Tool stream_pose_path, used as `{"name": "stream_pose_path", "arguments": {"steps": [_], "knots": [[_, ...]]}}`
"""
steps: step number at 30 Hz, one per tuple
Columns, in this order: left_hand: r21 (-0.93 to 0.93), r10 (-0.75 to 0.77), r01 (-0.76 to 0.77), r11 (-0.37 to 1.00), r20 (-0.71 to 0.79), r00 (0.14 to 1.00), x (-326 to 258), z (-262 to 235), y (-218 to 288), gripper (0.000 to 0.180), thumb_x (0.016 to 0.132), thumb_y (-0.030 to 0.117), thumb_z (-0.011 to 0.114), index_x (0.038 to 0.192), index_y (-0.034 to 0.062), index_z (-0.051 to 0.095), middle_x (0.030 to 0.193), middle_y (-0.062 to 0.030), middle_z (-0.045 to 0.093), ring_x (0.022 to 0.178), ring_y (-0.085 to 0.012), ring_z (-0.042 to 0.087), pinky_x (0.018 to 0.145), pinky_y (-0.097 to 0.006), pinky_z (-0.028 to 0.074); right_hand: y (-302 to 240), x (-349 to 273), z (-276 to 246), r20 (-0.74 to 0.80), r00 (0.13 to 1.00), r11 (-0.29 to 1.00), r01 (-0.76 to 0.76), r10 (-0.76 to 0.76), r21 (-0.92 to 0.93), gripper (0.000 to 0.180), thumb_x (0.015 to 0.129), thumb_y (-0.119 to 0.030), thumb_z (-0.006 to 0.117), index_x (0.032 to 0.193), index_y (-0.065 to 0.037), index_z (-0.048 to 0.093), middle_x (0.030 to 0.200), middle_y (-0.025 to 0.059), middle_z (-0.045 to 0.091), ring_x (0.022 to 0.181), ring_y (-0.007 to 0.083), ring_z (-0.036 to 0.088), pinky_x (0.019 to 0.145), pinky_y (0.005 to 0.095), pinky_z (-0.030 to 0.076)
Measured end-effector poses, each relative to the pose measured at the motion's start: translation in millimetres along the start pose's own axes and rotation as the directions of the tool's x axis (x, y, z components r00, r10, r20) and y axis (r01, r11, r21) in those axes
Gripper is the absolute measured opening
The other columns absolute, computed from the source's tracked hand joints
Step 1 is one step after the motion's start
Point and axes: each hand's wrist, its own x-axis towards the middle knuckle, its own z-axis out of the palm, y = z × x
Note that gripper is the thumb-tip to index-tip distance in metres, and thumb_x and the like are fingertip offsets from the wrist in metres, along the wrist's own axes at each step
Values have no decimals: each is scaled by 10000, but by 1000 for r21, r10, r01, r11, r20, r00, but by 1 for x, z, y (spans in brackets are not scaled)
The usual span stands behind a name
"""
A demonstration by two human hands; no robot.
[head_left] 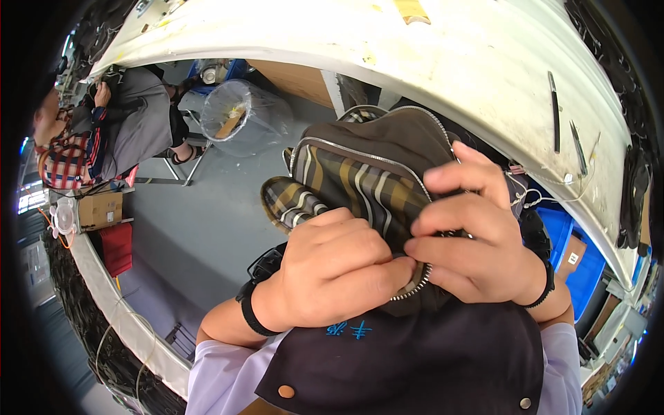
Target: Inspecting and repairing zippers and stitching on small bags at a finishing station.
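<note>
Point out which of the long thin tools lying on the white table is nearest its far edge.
The dark, straight tool on the white table. It lies higher up than the shorter, slanted one beside it, which sits closer to the near rim.

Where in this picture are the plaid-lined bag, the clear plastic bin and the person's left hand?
plaid-lined bag [360, 181]: head view, on its striped lining.
clear plastic bin [238, 117]: head view, on its see-through wall.
left hand [332, 270]: head view, on the back of the hand.
</note>
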Motion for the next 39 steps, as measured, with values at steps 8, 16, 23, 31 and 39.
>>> {"name": "stream_pose_path", "arguments": {"steps": [8,16,23,31,39], "knots": [[160,-540,517,841,319,779,-51,-70,-83,276,665,27,746,931,51,675,872,-74,690,803,-242,652,755,-348,476,1,-5,-14,-72,988,980,-121,134,161,150,648,-115,728,786,-100,669,883,26,628,974,286,576,1032,537,315],[-586,-805,709,393,153,573,-42,-69,-60,189,943,195,639,866,25,615,756,61,573,704,-27,449,642,-200,383,35,-52,-8,-21,563,265,-356,826,896,392,881,-242,595,1142,48,558,1082,69,625,1017,145,564,980,297,390],[-506,-817,728,464,75,572,-25,-69,-42,309,978,268,584,770,40,570,705,81,505,677,-23,395,608,-198,337,35,-52,-7,-83,434,309,-480,897,821,431,912,-321,587,1126,51,609,1064,84,665,997,137,584,928,286,418],[-527,-817,712,465,54,574,-23,-62,-41,375,1013,280,512,725,40,519,673,87,452,668,-26,360,596,-208,321,33,-40,-10,179,423,-85,-231,888,969,379,922,-277,539,1106,39,640,1037,116,685,917,177,636,828,291,488],[-20,-666,750,661,446,598,28,-69,-41,406,872,357,692,940,-33,605,726,-53,579,671,-126,508,614,-280,423,33,1,-5,24,733,390,-389,679,835,297,967,-234,541,785,-5,589,761,-8,521,741,94,428,711,275,362]]}}
